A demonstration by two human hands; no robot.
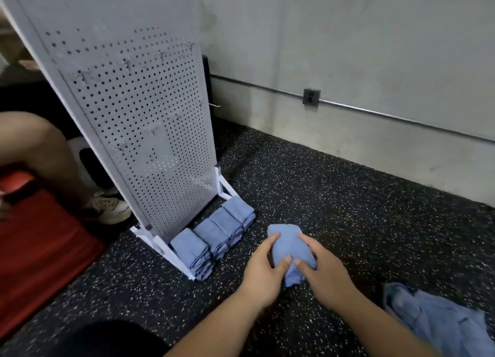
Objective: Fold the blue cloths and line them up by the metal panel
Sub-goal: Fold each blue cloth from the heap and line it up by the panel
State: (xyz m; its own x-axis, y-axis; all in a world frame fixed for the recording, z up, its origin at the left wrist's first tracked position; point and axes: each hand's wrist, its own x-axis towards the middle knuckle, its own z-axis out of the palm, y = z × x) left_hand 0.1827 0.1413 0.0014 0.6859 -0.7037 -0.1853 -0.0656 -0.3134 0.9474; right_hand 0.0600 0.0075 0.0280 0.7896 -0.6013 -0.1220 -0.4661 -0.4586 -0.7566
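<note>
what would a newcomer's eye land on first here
At centre, the left hand and right hand press on a partly folded blue cloth on the speckled floor. Just left of them, a row of folded cloths lines the foot of the tall perforated metal panel. A loose cloth pile lies at lower right.

Left grip (262,271) and right grip (327,271) side by side, fingers extended, thumbs nearly touching

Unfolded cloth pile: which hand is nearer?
Right. The right hand, on the cloth being folded, is just left of the pile; the left hand lies farther left, across that cloth.
</note>
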